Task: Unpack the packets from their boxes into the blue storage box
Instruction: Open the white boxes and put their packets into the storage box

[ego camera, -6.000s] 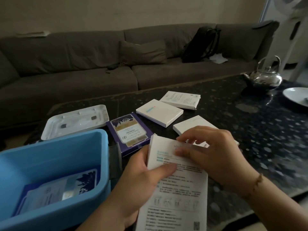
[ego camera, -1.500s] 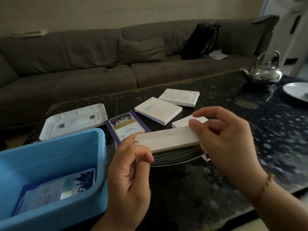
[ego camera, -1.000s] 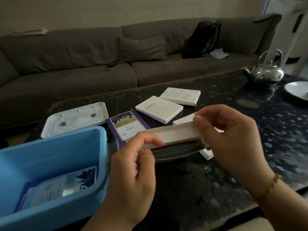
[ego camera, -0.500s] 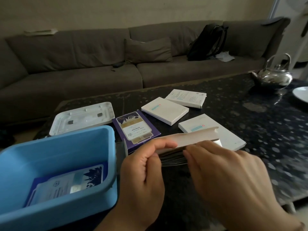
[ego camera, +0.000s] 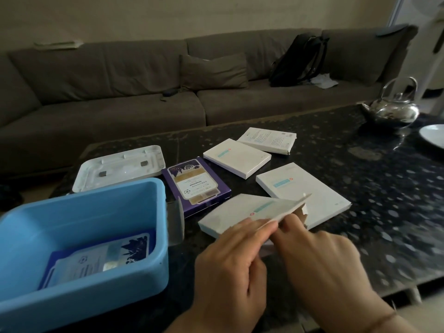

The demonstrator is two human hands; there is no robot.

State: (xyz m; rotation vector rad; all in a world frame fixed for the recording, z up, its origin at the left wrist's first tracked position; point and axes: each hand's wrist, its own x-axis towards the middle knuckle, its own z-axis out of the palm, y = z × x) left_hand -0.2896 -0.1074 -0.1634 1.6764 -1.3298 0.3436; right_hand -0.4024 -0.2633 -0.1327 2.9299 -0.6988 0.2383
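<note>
Nearest me, low and right of centre in the frame, my two hands work one white box (ego camera: 252, 212). Half a second ago I held it edge-on with the dark packets showing under the raised flap; now it has tipped flat, its printed face up, and the torn flap end points to the right. I read that as the mouth being open and the pull about to start, though no packet is out yet.

My left hand (ego camera: 230, 263) pinches the box's near edge, thumb on top and fingers (ego camera: 259, 230) curled beneath. My right hand (ego camera: 319, 265) reaches in at the open end, its fingertips hidden under the flap. I cannot tell whether those fingers have closed on the packets or are only probing, and motion blur hides the packets themselves.

At lower left sits the blue bin (ego camera: 101, 280), just beside my left hand, with a purple-printed packet (ego camera: 103, 258) lying flat on its floor. So the drop is a short move to the left.

Further up the desk (ego camera: 384, 212), a second white box (ego camera: 302, 193) lies just behind the one I hold. A purple box (ego camera: 194, 183) sits at centre, just right of the bin. Beyond them are two more white boxes (ego camera: 236, 157) and the bin's white lid (ego camera: 120, 170). Four boxes remain, I judge.
</note>
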